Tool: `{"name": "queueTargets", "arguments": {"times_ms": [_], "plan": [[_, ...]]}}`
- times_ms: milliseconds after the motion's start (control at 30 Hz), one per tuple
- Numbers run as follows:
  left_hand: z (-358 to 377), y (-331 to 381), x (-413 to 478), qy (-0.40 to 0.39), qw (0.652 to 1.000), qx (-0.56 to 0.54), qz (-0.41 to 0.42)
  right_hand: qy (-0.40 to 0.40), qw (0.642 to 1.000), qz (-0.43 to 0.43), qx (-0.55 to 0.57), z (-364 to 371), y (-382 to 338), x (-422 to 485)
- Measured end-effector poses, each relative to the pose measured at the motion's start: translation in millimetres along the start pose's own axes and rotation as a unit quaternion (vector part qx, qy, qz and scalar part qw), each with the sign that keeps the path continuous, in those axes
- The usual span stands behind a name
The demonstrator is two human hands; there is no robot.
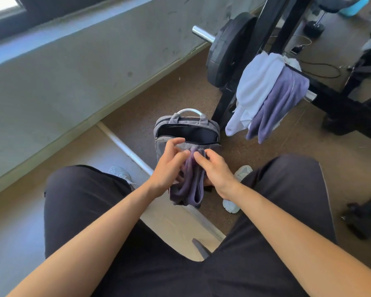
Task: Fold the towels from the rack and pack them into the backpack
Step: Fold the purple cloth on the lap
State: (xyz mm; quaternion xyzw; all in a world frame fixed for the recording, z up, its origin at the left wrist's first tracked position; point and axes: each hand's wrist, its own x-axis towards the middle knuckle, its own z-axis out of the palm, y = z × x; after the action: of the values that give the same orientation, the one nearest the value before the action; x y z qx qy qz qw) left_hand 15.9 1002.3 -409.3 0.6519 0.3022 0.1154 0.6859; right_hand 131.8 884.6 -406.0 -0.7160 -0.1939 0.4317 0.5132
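A purple towel (191, 183) hangs bunched in folds between my knees, held from both sides. My left hand (169, 166) pinches its upper left edge and my right hand (216, 170) pinches the upper right edge. Just beyond it a grey backpack (165, 127) stands on the floor with its main compartment unzipped and dark inside. On the black rack bar (321, 91) to the right hang a white towel (255, 86) and another purple towel (281, 99), side by side.
A weight plate (229, 50) on a barbell sleeve stands behind the rack upright. A white bar (124, 146) lies on the floor to the left of the backpack, along the grey wall. My knees and shoes flank the towel. A dark object (364, 215) lies at right.
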Motion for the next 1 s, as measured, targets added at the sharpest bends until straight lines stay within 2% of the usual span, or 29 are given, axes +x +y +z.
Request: {"name": "queueTargets", "arguments": {"times_ms": [67,133,200,233,267,333,367,400,467,533,600,667,767,900,1000], "plan": [[-4.7,4.4,1.0,-0.017,0.996,-0.08,-0.036,-0.029,0.996,0.029,0.081,-1.8,1.3,-0.4],[-7.3,8.7,-0.5,-0.043,0.988,-0.133,-0.061,-0.016,0.997,0.019,0.078,-3.8,2.5,-0.9],[-6.9,10.2,-1.6,-0.06,0.985,-0.152,-0.058,0.014,0.996,0.011,0.087,-5.8,4.5,0.5],[-6.9,10.5,-1.5,-0.045,0.987,-0.151,-0.04,0.024,0.994,0.013,0.106,-7.4,5.2,2.2],[-8.3,9.5,-0.1,-0.001,0.99,-0.14,-0.016,0.03,0.991,0.017,0.13,-10.0,5.9,4.3],[-14.8,3.6,6.1,0.135,0.987,-0.09,0.018,0.041,0.981,0.027,0.19,-16.5,2.3,7.6],[-19.2,-0.8,10.4,0.186,0.98,-0.063,0.014,0.046,0.974,0.036,0.221,-19.7,-2.0,7.4],[-22.8,-4.9,13.7,0.204,0.978,-0.041,-0.005,0.054,0.965,0.05,0.251,-23.7,-4.7,7.6],[-26.3,-11.1,16.5,0.158,0.984,-0.025,-0.083,0.058,0.951,0.078,0.294,-29.3,-7.8,7.0],[-23.2,-15.5,17.1,0.065,0.984,-0.028,-0.166,0.044,0.942,0.093,0.32,-33.3,-6.1,7.2],[-17.3,-15.0,13.5,-0.029,0.975,-0.066,-0.209,0.021,0.937,0.107,0.331,-34.7,-3.8,8.1],[-15.2,-16.6,13.2,-0.069,0.971,-0.123,-0.191,0.008,0.936,0.109,0.336,-36.5,-4.7,7.2],[-21.0,-16.8,15.7,-0.044,0.971,-0.202,-0.118,0.01,0.941,0.09,0.327,-41.2,-3.2,7.3],[-29.9,-12.0,17.0,-0.017,0.969,-0.238,-0.06,0.055,0.985,0.028,0.163,-44.5,-1.0,3.5],[-30.2,-9.6,15.3,-0.038,0.965,-0.249,-0.066,0.056,0.993,-0.091,0.051,-43.6,-5.1,-1.2]]}}
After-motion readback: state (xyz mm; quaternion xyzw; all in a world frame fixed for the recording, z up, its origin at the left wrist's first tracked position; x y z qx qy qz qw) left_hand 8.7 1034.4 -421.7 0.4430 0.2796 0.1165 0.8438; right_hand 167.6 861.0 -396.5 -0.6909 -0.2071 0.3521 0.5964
